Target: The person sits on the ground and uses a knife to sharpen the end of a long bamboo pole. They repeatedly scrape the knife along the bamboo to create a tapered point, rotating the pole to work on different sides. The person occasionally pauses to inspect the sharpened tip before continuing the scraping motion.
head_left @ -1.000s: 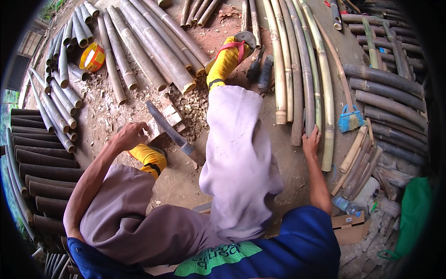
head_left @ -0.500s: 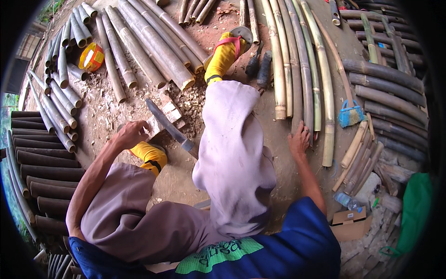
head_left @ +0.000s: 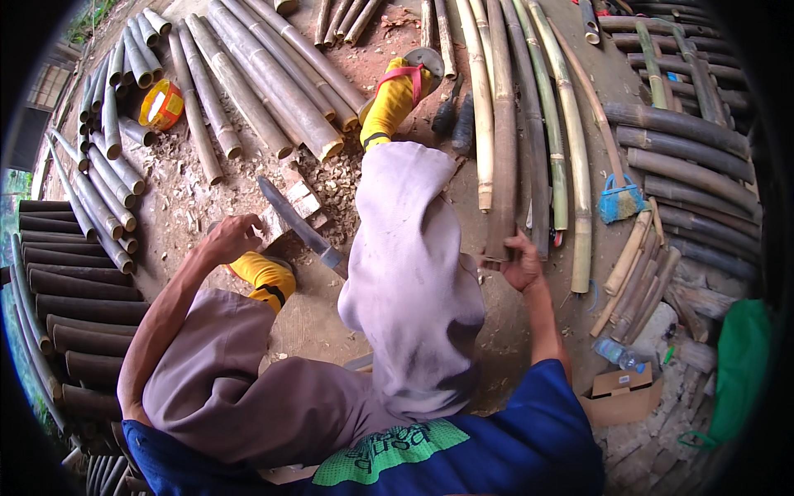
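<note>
My right hand (head_left: 521, 263) is closed round the near end of a dark brown bamboo pole (head_left: 502, 165), to the right of my raised knee. The pole's near end is lifted over the others lying alongside. My left hand (head_left: 233, 238) hangs over my left shin with fingers loosely bent and parted, and nothing shows in it. Right of that hand a machete (head_left: 285, 211) with a dark curved blade leans across a wooden block (head_left: 299, 198). Its handle (head_left: 333, 259) points toward my knee.
Cut bamboo lengths (head_left: 265, 83) lie far left, with an orange-yellow tub (head_left: 161, 105) beside them. Wood chips (head_left: 215, 198) cover the ground. Long green bamboo poles (head_left: 571, 149) lie at right, near a blue-bound broom (head_left: 620, 202). A plastic bottle (head_left: 616, 353) and cardboard box (head_left: 620, 398) sit lower right.
My right hand has taken hold of the dark bamboo pole and pulled its near end toward me and slightly left. My left hand and the machete have barely moved.
</note>
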Demonstrator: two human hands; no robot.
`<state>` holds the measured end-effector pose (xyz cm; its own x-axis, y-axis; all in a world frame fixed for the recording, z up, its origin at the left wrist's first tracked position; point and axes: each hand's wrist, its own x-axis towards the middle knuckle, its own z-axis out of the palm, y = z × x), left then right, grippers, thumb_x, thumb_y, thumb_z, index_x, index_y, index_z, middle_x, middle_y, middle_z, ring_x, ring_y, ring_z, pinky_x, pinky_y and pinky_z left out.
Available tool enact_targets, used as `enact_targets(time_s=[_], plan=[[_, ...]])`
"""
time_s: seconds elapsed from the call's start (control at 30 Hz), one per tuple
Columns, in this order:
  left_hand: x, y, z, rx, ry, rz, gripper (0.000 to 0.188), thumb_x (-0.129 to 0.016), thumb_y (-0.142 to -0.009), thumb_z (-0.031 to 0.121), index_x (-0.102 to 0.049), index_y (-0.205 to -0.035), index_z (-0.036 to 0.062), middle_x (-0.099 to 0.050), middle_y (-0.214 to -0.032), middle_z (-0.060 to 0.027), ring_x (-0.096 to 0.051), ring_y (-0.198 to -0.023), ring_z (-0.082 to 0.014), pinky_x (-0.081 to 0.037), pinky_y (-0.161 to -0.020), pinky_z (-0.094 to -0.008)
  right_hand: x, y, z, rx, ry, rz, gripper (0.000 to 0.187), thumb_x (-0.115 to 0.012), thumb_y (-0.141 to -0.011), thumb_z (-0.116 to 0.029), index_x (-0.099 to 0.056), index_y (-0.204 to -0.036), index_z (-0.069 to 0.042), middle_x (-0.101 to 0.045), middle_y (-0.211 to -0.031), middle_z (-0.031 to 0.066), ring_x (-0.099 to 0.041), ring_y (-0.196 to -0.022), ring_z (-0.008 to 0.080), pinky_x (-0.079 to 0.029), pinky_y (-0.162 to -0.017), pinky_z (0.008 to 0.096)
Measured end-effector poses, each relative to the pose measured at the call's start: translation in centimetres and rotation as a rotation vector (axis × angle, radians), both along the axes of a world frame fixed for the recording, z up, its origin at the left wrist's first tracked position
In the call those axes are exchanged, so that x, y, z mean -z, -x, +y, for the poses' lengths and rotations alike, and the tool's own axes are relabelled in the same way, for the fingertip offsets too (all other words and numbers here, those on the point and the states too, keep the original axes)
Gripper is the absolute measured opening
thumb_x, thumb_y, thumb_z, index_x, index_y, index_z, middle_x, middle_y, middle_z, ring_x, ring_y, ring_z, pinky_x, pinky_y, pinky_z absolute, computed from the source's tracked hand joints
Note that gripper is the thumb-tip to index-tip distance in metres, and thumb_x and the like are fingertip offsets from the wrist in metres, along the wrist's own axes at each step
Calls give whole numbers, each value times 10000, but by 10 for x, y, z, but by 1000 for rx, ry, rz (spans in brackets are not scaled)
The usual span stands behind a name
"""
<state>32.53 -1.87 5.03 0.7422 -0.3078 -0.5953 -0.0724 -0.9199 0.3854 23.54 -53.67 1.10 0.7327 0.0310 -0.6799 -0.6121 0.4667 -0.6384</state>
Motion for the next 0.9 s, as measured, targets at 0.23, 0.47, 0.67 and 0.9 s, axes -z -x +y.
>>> enact_targets(time_s=[0.23,0.47,0.67,0.9], plan=[[0,-8,-7,32,39,-41,213,-616,-786,179,-620,-971,74,-668,-812,-104,-646,-746,-238,-502,-684,-348,55,-8,43,-134,290,-109,373,-704,-735,-119,-489,-1028,-35,-594,-808,77,-611,-603,190,-519,-537,349],[-6,-11,2,77,38,-92,228,-627,-822,194,-617,-996,48,-666,-812,-119,-646,-737,-235,-511,-675,-352,13,-4,56,4,520,-91,287,-655,-708,-43,-498,-945,0,-575,-731,95,-586,-547,186,-486,-459,327],[-12,-40,9,35,-11,-126,266,-654,-809,156,-597,-1030,20,-657,-864,-127,-633,-779,-234,-513,-707,-362,-10,29,9,-89,957,-325,546,-729,-631,-85,-485,-1077,113,-610,-872,149,-617,-707,243,-510,-631,348],[-79,-92,-26,-142,489,-372,397,-598,-851,300,-578,-1120,8,-622,-1034,-105,-592,-958,-156,-492,-796,-310,-87,-6,-46,18,1420,-706,723,-765,-606,-161,-448,-1174,155,-600,-1012,223,-586,-947,275,-452,-883,357]])
